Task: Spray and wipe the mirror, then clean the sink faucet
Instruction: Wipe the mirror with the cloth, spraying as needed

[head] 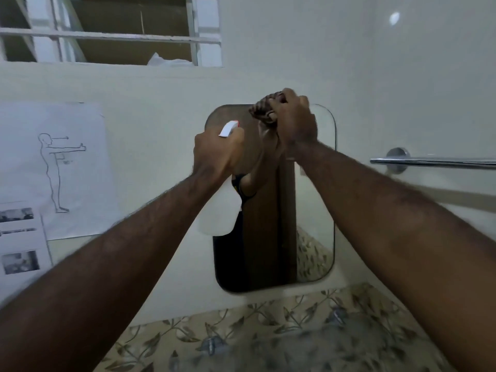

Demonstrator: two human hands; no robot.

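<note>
A rounded rectangular mirror [316, 224] hangs on the pale wall ahead of me. My left hand [214, 154] grips a white spray bottle [218, 213] by its neck, and the red-tipped nozzle [229, 128] points at the glass. At the mirror's top edge my right hand [294, 122] presses a dark bunched cloth [261, 108] against the glass. The mirror reflects both arms and a brown door. The sink and faucet are out of view.
A chrome towel bar [429, 161] sticks out of the wall at the right. Printed sheets with a body diagram [56, 170] are taped at the left. A barred window [107, 30] sits above. Leaf-patterned tiles [268, 331] run below the mirror.
</note>
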